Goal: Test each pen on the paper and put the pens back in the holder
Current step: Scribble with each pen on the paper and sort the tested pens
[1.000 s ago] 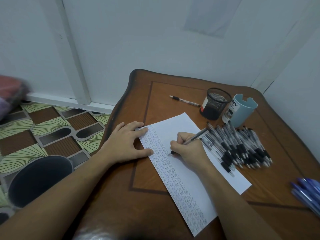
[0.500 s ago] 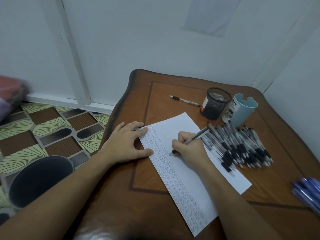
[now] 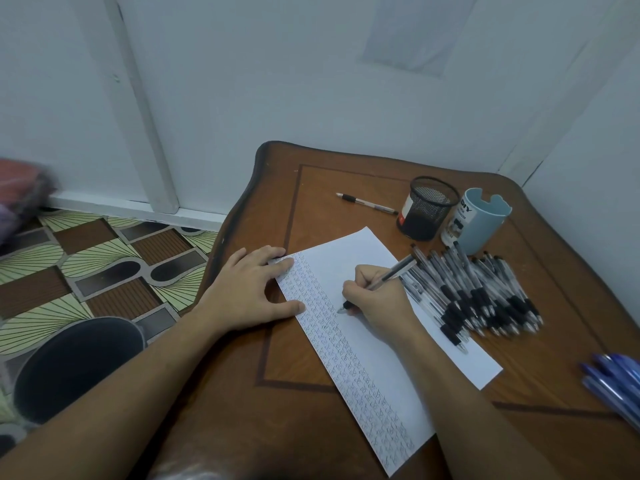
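Observation:
A white paper sheet (image 3: 363, 258) lies slanted on the brown wooden table (image 3: 346, 181), its left strip filled with small pen marks. My left hand (image 3: 249, 292) lies flat on the sheet's left edge, fingers spread. My right hand (image 3: 375, 299) grips a black pen (image 3: 394, 273) with its tip touching the paper beside the marks. A heap of several black pens (image 3: 474, 292) lies on the sheet's right side. Behind it stand a black mesh holder (image 3: 427, 207) and a light blue holder (image 3: 479, 220). One single pen (image 3: 367, 203) lies apart at the back.
Several blue pens (image 3: 616, 382) lie at the table's right edge. A dark round bin (image 3: 76, 365) stands on the patterned floor to the left of the table. White walls close in behind and to the right.
My right hand has shifted slightly up and right on the paper while writing with the pen. My left hand has stayed in place.

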